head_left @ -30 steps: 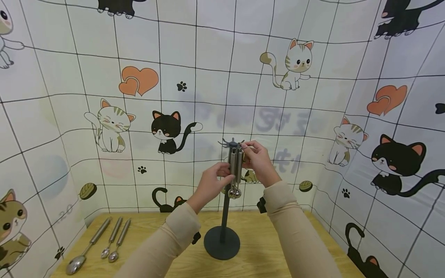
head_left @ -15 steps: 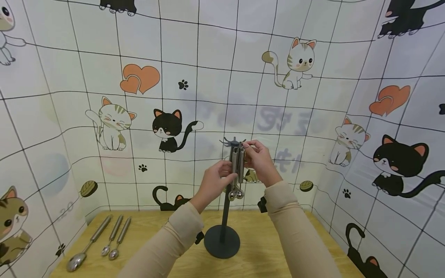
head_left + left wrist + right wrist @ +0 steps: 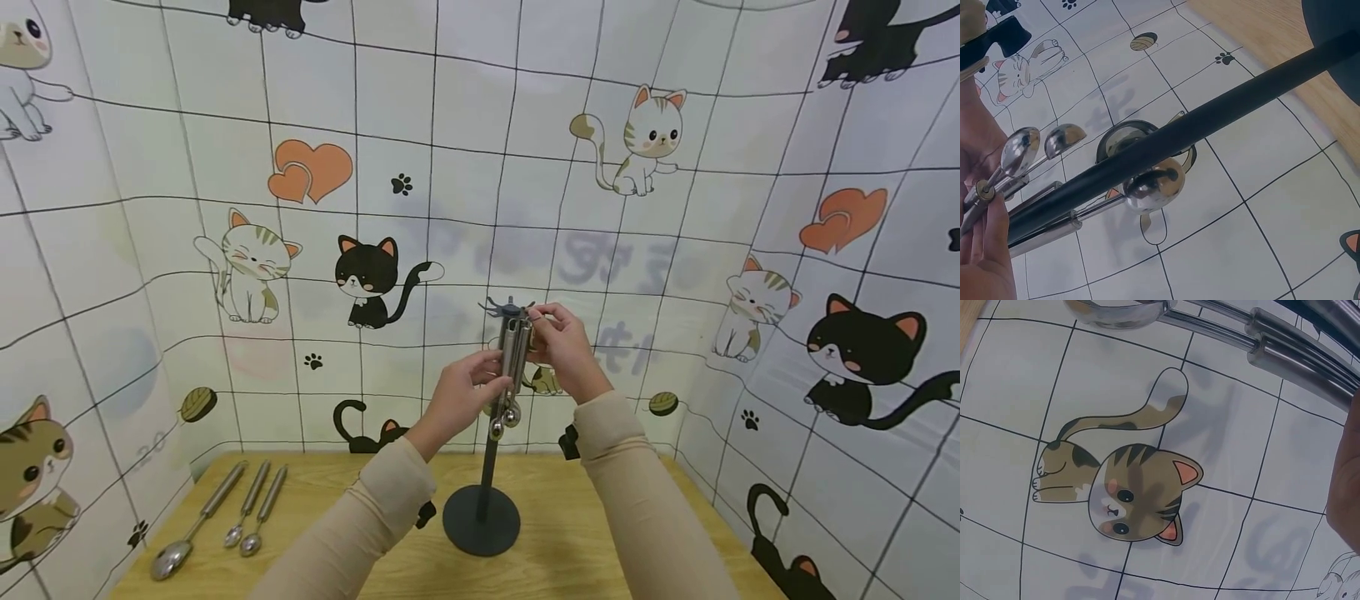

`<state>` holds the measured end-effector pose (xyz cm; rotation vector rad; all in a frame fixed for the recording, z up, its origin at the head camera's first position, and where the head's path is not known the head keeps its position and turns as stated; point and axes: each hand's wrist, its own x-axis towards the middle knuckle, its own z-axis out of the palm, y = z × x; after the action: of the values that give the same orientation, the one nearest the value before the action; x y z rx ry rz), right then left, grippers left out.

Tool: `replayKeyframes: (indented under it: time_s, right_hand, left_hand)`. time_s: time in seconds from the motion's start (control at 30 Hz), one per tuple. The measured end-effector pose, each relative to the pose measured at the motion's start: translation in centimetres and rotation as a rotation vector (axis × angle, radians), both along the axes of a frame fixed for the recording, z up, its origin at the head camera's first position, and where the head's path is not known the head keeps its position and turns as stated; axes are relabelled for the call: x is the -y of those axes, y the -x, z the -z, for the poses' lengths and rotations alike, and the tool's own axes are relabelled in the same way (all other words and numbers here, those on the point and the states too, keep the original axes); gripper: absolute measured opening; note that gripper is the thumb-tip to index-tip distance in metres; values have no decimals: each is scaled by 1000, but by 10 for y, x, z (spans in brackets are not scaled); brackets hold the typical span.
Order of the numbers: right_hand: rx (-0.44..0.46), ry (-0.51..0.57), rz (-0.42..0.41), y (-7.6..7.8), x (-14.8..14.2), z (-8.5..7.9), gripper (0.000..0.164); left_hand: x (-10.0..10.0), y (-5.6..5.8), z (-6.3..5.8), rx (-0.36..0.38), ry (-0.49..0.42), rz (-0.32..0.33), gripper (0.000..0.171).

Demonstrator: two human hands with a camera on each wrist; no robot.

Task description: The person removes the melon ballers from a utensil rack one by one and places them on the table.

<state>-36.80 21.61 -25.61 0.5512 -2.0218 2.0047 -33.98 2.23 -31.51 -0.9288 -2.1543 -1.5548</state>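
In the head view, steel melon ballers [image 3: 512, 414] hang scoop-down beside the dark pole of a rack [image 3: 489, 467]. My left hand [image 3: 467, 387] holds a melon baller by its handle, thumb in front, fingers behind. Up at the hooks [image 3: 511, 309], my right hand [image 3: 561, 343] pinches the handle's upper end. The left wrist view shows two small scoops [image 3: 1020, 152] close to the left fingers [image 3: 996, 234], with larger round bowls [image 3: 1154, 187] behind and below the pole. In the right wrist view, steel handles [image 3: 1300, 369] cross the top right, near part of the right hand [image 3: 1344, 487].
The rack's round base [image 3: 482, 533] stands on a wooden table [image 3: 570, 517]. A large steel spoon [image 3: 198, 521] and two smaller scoops [image 3: 247, 504] lie at the table's left. A cat-patterned cloth [image 3: 465, 167] surrounds the back and sides.
The head view has shifted slightly. The hanging scoops have swung a little, one now lower and further left. Both hands stay at the rack with almost the same hold.
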Motion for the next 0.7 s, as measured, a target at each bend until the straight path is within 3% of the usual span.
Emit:
replayKeyframes:
  time_s: [0.33, 0.7]
  right_hand:
    - [23, 17, -1, 0, 0, 4, 24]
    - [12, -1, 5, 2, 1, 1, 26]
  left_hand:
    - [3, -4, 1, 41, 1, 38, 45]
    - [6, -7, -5, -1, 3, 22, 45]
